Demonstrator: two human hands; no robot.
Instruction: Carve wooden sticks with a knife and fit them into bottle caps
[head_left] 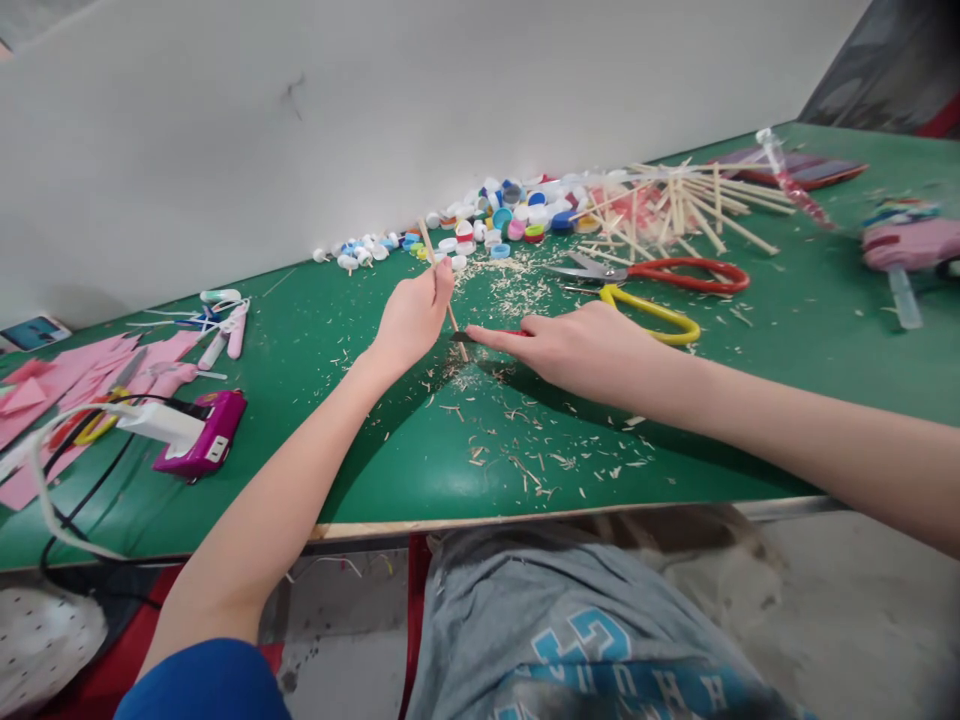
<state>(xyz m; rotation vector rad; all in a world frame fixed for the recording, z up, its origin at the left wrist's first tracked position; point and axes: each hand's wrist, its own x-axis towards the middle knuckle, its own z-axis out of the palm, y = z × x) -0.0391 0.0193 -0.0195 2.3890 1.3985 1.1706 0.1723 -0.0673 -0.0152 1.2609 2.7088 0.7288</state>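
Wrapped round a thin wooden stick (452, 318) is my left hand (415, 315); the stick slants, its lower end close to the green tabletop. My right hand (566, 345) grips a red-handled utility knife (517, 332), index finger stretched along it. The knife's dark blade lies against the stick near its lower end. Pale wood shavings (525, 285) are scattered around and below both hands. Just beyond my right hand lie yellow-handled scissors (660, 325) and red-handled scissors (686, 272).
Many coloured bottle caps (499, 215) lie along the wall, beside a heap of wooden sticks (694, 205). To the right is a pink glue gun (907, 245). At left are pink paper sheets (82, 375), a purple power socket (202, 435) and cables. The table's front edge (420, 525) runs nearby.
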